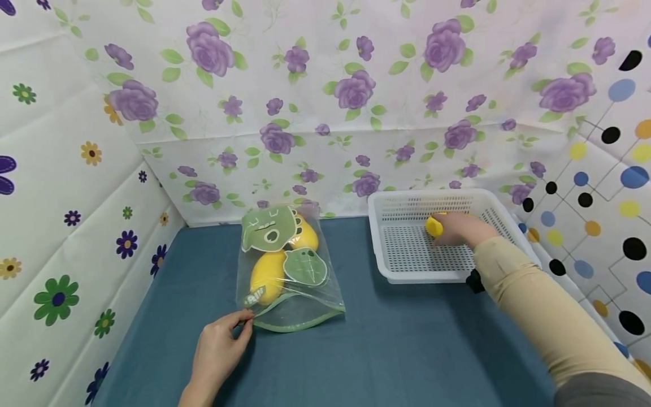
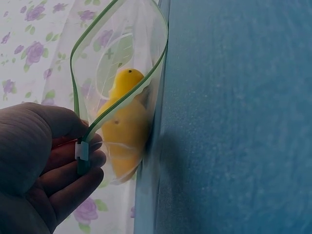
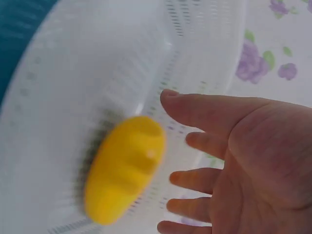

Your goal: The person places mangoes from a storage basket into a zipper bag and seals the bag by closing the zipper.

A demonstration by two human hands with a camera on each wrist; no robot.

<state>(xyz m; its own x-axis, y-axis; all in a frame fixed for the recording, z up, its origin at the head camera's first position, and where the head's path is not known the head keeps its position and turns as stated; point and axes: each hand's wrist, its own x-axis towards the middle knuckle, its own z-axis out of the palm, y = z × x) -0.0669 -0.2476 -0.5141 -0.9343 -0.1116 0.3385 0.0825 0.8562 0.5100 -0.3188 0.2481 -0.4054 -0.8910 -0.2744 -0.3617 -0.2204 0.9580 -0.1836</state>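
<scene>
A clear zip bag (image 1: 325, 285) with green crocodile-like prints and a green-edged mouth lies on the blue table. Inside are several yellow fruits (image 1: 267, 277), rounded and lemon-like. My left hand (image 1: 221, 345) pinches the left corner of the bag's mouth, by a small white slider (image 2: 82, 150). In the left wrist view the mouth gapes. Over at the right, my right hand (image 1: 458, 229) reaches into a white plastic basket (image 1: 402, 271). Its fingers are spread beside a smooth yellow oblong object (image 3: 126, 170) with shallow dents, apart from it in the right wrist view.
The basket has slotted walls and a perforated floor, and stands by the back right corner. Flowered sheeting (image 1: 325, 141) rises behind the blue table (image 1: 356, 350), with patterned sheets on the left and right sides. A dark band shows under the right wrist.
</scene>
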